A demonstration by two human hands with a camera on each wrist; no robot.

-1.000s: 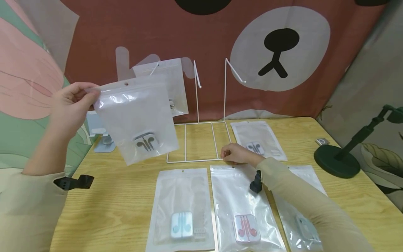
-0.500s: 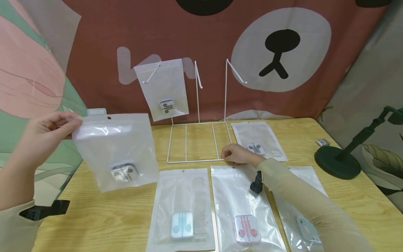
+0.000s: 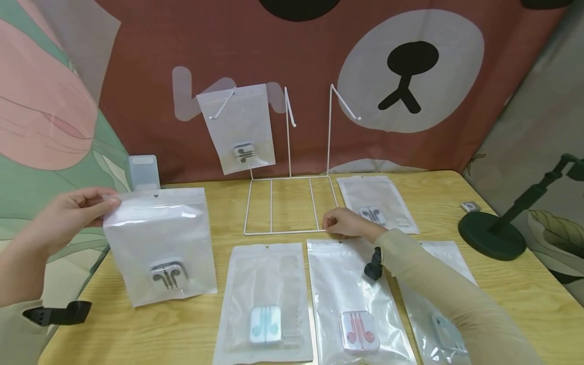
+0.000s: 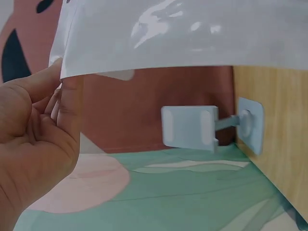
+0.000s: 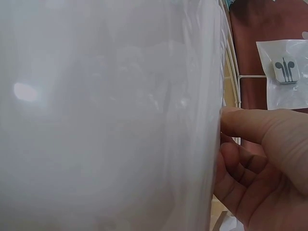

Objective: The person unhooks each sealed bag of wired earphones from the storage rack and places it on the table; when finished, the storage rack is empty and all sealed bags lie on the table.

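Note:
My left hand [image 3: 68,218] pinches the upper left corner of a white zip bag [image 3: 157,238] that holds boxed earphones with dark markings [image 3: 169,276]. The bag hangs upright over the left of the table; whether its lower edge touches the wood I cannot tell. At the front right corner of a white wire display rack [image 3: 280,233], my right hand [image 3: 349,223] has its fingers curled round the base wire, partly hidden. Another earphone bag [image 3: 246,119] hangs from the rack's left hook. Below the right hand lies a bag with pink earphones [image 3: 360,284].
A bag with blue earphones [image 3: 269,274] lies front centre, another bag [image 3: 440,253] lies partly under the right sleeve, and a smaller one [image 3: 374,195] lies right of the rack. A pale blue phone stand [image 4: 190,126] stands back left, a dark green stand [image 3: 493,235] at right.
My left hand has carried its bag away from the rack, leftward and down toward the table, uncovering the bag on the left hook. My right hand has stayed at the rack's corner.

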